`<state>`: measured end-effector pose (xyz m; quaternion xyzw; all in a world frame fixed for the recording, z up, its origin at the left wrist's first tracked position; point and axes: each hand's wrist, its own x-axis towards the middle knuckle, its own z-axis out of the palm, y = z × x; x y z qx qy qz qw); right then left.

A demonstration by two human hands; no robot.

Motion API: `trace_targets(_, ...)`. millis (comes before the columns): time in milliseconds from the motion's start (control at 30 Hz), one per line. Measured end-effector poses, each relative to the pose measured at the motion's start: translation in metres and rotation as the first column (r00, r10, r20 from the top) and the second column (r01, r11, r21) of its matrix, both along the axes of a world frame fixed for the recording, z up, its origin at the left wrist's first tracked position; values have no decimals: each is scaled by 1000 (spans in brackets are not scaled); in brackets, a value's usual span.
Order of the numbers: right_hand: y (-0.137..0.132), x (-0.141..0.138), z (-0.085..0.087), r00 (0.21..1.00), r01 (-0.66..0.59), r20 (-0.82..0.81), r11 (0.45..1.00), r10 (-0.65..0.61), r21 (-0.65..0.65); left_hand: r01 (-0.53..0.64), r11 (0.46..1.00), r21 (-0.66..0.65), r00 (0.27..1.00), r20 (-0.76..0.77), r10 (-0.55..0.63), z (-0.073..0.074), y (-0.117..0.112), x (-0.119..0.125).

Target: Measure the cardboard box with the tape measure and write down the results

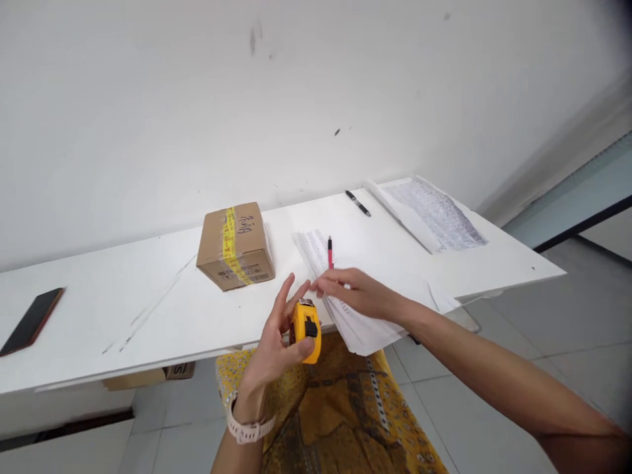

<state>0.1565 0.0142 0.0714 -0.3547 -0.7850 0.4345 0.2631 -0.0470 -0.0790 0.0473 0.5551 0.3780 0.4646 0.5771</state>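
Note:
My left hand (279,345) is closed around a yellow tape measure (307,332), the thumb by its black lock button. Its index finger is stretched upward past the case, and the metal hook shows at the top. My right hand (360,293) hovers over the papers just right of the tape measure, its fingers bent and drawn together near the hook. Whether anything is between those fingertips is hidden. Partly behind my right hand, a red and black pen (330,250) lies on printed paper sheets (355,329) that overhang the front edge.
A taped cardboard box (237,247) stands on the white table (148,296) near the wall. A dark phone (32,321) lies at the far left. Toward the back right are a black pen (358,203) and a paper-filled plastic sleeve (429,214). Below the table sits another box (180,370).

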Motion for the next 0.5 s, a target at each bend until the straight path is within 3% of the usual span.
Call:
trace_targets(100,-26,-22,20,981,-190,-59,964,182,-184,-48,996,76,997,-50,52,12,-17,-1)
trace_targets(267,-32,-48,31,977,-208,-109,945,186,-252,-184,982,40,983,-13,185,16,-39,-13)
trace_targets(400,5,-69,61,983,-157,-110,984,147,-88,-240,967,-90,966,81,247,16,-57,-30)
trace_targets(500,58,-98,90,987,73,-147,995,-62,71,-135,968,-212,955,234,184,22,-69,-39)
